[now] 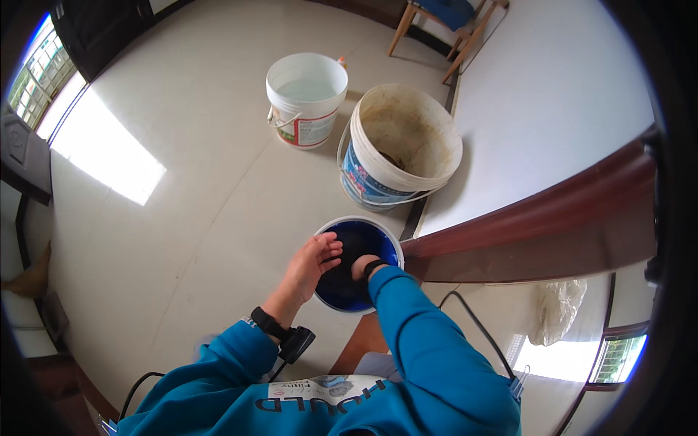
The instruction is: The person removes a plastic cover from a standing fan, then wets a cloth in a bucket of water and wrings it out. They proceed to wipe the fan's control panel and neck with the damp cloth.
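A blue-walled bucket with a pale rim (389, 245) stands on the floor right in front of me, its inside mostly dark. My left hand (316, 260) is above the bucket's left edge, fingers loosely bent and slightly apart, with nothing visible in them. Down into the bucket reaches my right hand (364, 265), bent at the wrist. Its fingers are hidden, so what they touch cannot be made out. The dark contents beneath both hands are too dim to identify.
A white plastic bucket (306, 103) holding clear liquid stands farther off. A larger, stained bucket (403, 136) with dark residue sits by the wall. A dark red wooden door frame (534, 229) juts in at right. Beyond are a wooden chair (403, 27) and a clear plastic bag (557, 310).
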Demonstrator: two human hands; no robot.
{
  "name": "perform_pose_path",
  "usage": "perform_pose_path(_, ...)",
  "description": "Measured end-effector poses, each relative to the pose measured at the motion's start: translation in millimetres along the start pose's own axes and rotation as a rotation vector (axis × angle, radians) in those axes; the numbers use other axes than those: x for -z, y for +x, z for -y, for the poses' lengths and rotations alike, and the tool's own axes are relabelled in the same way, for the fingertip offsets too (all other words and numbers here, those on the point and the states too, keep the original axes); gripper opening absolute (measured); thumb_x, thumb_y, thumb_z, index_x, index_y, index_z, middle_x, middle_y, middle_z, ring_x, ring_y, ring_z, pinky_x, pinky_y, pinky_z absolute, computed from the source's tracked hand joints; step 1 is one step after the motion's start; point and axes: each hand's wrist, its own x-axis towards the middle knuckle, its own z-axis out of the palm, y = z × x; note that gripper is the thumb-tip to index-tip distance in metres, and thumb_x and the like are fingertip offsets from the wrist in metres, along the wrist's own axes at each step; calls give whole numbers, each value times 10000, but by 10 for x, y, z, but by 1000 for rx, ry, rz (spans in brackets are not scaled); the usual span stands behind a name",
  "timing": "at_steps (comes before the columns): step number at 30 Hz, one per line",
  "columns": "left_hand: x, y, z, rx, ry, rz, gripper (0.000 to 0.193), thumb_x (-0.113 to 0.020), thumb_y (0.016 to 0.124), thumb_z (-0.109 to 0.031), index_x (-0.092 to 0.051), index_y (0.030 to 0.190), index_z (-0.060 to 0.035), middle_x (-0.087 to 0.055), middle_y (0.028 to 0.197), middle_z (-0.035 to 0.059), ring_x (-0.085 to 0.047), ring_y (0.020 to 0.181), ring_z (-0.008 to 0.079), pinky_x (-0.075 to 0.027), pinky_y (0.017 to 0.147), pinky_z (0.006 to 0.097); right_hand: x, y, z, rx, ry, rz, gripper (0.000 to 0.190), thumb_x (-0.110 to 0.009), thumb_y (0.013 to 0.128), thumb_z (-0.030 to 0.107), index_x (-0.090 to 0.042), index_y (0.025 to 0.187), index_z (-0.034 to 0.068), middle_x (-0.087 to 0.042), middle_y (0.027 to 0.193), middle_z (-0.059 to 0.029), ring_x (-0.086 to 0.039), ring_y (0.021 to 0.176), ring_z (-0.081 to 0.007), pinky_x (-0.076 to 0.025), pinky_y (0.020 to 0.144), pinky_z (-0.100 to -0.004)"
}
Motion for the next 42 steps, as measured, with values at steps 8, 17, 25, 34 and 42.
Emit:
perform_pose_path(8,43,235,668,227,193,-132,686,-474,945,-471,-214,1479,-128,-295,1479,107,-242,1377,207,-183,1118,316,571,-1682,42,414,381,-419,316,-629,832,291,-629,1019,36,-589,954,-143,-572,907,-296,-455,785,-368)
perform_pose_path(17,442,512,1002,358,-353,44,654,-425,876,-667,-550,1270,-161,-548,1273,111,-477,1210,325,-404,976,530,302,-2095,546,529,1452,-734,197,-584,937,231,-625,931,39,-535,820,58,-457,789,-38,-394,732,-194)
perform_pose_path(25,330,549,1132,185,-385,-165,258,-550,924,-267,-552,1146,-137,-604,1011,92,-592,953,238,-480,878,396,-319,-1097,855,187,1472,-984,693,-687,831,414,-450,1313,-23,-457,1306,-195,-467,1205,-264,-394,994,-313)
perform_pose_path(34,121,404,1048,159,-272,-144,262,-534,908,-275,-566,1131,-141,-614,1038,57,-592,953,210,-496,829,341,-159,-1002,811,239,2045,-931,305,-675,838,306,-497,947,83,-563,877,-61,-570,795,-147,-475,675,-270)
perform_pose_path(42,39,385,1271,218,-269,-137,275,-407,974,-239,-568,1148,-100,-607,1140,60,-557,1063,225,-436,942,366,-237,-766,790,155,2037,-1010,444,-698,825,363,-546,1045,9,-637,909,-124,-624,766,-190,-506,705,-304)
